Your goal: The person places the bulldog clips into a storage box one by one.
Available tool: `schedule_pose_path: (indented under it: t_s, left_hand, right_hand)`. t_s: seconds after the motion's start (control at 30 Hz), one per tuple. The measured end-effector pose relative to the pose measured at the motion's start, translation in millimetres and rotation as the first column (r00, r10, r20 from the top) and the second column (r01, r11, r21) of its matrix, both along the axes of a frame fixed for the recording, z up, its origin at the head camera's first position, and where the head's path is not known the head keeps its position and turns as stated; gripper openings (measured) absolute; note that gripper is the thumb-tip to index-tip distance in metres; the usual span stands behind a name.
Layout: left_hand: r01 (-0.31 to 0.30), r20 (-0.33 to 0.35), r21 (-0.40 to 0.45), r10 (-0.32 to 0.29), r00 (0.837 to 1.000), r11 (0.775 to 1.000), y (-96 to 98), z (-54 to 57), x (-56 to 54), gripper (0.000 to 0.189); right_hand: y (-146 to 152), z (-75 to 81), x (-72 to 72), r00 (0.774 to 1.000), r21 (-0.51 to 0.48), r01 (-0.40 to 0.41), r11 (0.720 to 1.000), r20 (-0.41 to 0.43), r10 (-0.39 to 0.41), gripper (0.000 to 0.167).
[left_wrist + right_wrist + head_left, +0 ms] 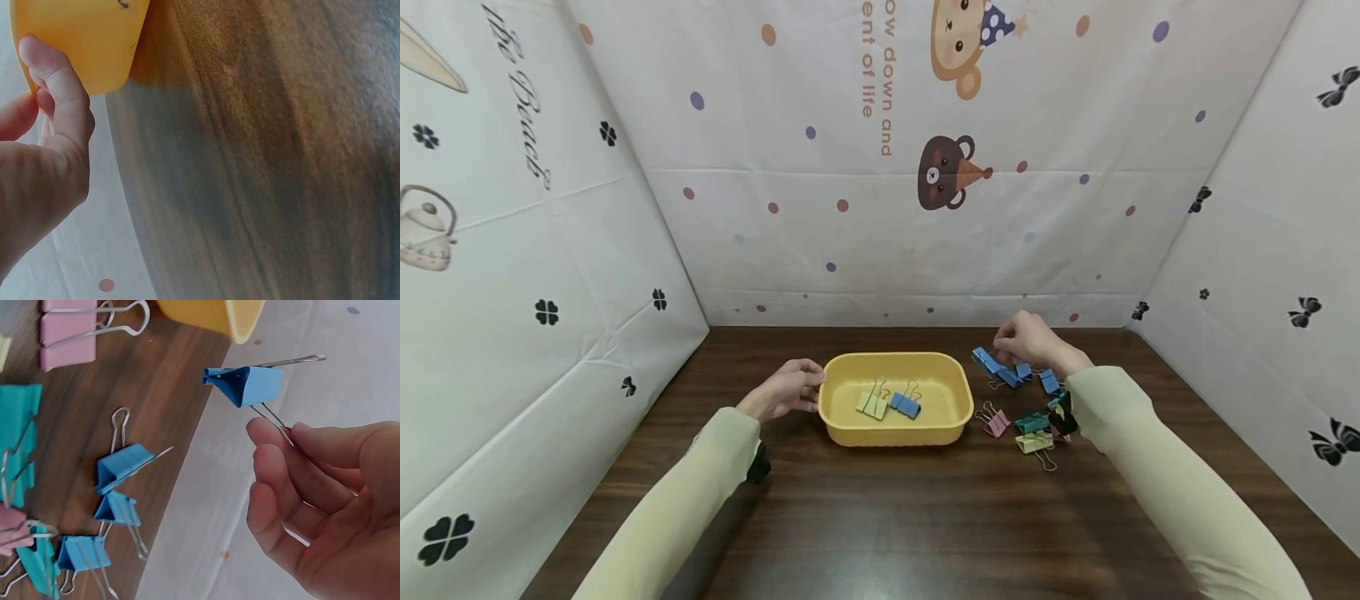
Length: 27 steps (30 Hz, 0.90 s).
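Observation:
My left hand (790, 387) pinches the left rim of a yellow plastic tray (895, 437), with a fingertip over its edge in the left wrist view. Inside the tray lie a light green binder clip (873, 406) and a blue binder clip (906, 405). Thumb and forefinger of my right hand (331, 481) pinch one wire handle of another blue binder clip (262, 385), raised in the air with its other handle pointing away. Below that hand, several more blue binder clips (124, 465) lie on the table.
Right of the tray lie a pink binder clip (996, 422), a teal binder clip (1032, 423) and a yellow-green binder clip (1035, 442). The dark wood table (880, 525) is bounded by a patterned white sheet (880, 250) at the back and both sides.

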<state>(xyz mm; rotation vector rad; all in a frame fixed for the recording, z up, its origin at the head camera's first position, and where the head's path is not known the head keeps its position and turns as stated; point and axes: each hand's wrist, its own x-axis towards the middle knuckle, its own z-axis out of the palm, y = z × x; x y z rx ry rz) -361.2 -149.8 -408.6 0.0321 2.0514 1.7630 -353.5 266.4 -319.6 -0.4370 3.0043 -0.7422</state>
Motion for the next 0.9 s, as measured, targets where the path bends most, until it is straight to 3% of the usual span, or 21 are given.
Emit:
schedule_pose_path:
  t_s: [0.3, 0.43, 0.63, 0.9]
  left_hand:
    - [-0.009, 0.002, -0.006, 0.009, 1.0, 1.0, 0.1, 0.8, 1.0, 0.024]
    - [0.001, -0.001, -0.005, -0.001, 1.0, 1.0, -1.0, -0.5, 2.6, 0.028]
    - [-0.02, -0.001, -0.011, 0.02, 1.0, 1.0, -4.3, -2.7, 4.2, 0.025]
    - [-0.001, -0.008, -0.003, 0.001, 1.0, 1.0, -0.4, -1.9, 0.2, 0.023]
  right_hand:
    - [-17.6, 6.1, 0.4, 1.0, -0.055, -0.028, 0.998, -0.014, 0.027, 0.022]
    - [-27.3, 4.3, 0.9, 1.0, -0.066, -0.014, 0.998, 0.003, 0.014, 0.022]
    - [-43.8, -0.5, -0.7, 0.998, -0.082, -0.053, 0.995, 0.018, 0.055, 0.022]
    - [-52.9, -7.3, -1.0, 0.997, -0.088, -0.076, 0.993, 0.018, 0.078, 0.02]
